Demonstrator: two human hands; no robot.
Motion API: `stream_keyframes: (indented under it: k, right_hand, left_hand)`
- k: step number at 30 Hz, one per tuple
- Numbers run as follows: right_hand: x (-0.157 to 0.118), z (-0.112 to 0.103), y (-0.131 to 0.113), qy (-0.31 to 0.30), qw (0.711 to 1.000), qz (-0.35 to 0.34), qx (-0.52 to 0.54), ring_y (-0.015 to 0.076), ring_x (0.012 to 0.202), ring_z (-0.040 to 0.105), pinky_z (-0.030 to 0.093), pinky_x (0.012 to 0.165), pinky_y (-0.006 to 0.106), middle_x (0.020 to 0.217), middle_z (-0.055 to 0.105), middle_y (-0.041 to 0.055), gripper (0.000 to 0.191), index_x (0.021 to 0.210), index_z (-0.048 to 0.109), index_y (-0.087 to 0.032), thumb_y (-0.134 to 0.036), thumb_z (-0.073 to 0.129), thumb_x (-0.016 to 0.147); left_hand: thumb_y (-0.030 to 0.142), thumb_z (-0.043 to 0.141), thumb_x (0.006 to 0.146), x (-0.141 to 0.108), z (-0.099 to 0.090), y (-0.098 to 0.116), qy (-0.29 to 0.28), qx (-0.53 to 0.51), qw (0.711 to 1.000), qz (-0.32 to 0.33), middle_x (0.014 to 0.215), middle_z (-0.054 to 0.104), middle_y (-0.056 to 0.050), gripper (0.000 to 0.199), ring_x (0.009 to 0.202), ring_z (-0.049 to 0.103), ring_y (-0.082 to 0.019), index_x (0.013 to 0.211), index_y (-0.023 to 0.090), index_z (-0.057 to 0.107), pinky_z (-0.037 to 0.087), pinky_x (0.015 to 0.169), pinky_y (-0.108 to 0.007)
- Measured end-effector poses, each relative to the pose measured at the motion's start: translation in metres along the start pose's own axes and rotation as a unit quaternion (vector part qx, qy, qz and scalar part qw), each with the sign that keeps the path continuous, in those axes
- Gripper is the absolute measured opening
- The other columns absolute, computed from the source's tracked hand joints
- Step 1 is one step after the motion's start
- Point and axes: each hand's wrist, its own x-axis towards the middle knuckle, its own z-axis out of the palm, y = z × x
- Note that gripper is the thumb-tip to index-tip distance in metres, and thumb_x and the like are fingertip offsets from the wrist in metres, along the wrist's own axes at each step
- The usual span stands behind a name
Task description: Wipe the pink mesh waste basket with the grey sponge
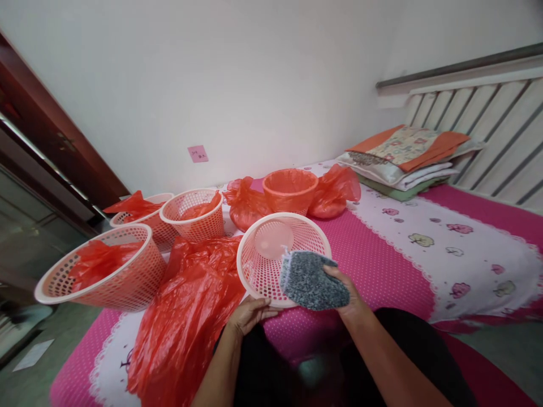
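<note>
Tilted toward me on the bed, a pink perforated plastic basket (258, 270) shows its open mouth and its round base inside. My left hand (251, 315) grips its near rim, fingers over the edge. In my right hand (345, 291) is a speckled grey-blue cleaning cloth (311, 281) with a whitish edge, pinched between thumb and fingers. It hangs over the basket's near right rim and covers part of it. Left of the basket lies a large crumpled red plastic bag (190, 316), spread toward the bed's front edge.
More pink baskets (139, 277) with red bags inside stand at the left. Behind are a red-lined basket (291, 189) and two filled red bags (246, 206) against the wall. Folded bedding (407, 155) is stacked at the far right by the slatted headboard (487, 124).
</note>
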Motion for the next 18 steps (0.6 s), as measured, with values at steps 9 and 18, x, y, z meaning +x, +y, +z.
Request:
stream_keyframes:
  k: [9,18]
  right_hand:
    - [-0.011,-0.043,-0.041,0.071,0.983,-0.119,0.117,0.0331,0.082,0.077,0.058,0.093,0.050,0.062,0.075,0.0022,0.021,0.073,0.075,-0.024,-0.036,0.083,0.058]
    - [0.015,0.010,-0.083,-0.144,0.945,-0.138,-0.259,0.0225,0.083,0.071,0.053,0.078,0.033,0.092,0.077,0.0046,0.030,0.099,0.075,-0.017,-0.038,0.077,0.077]
  left_hand:
    - [0.011,0.072,0.081,0.006,-0.012,-0.008,0.013,-0.025,1.000,0.006,0.108,0.078,-0.022,0.027,0.107,0.073,-0.037,0.107,0.005,0.070,0.046,0.109,-0.058]
    - [0.011,0.070,0.083,0.000,-0.010,-0.008,0.011,-0.033,0.999,-0.004,0.113,0.076,-0.026,0.029,0.103,0.074,-0.039,0.111,0.003,0.069,0.046,0.106,-0.061]
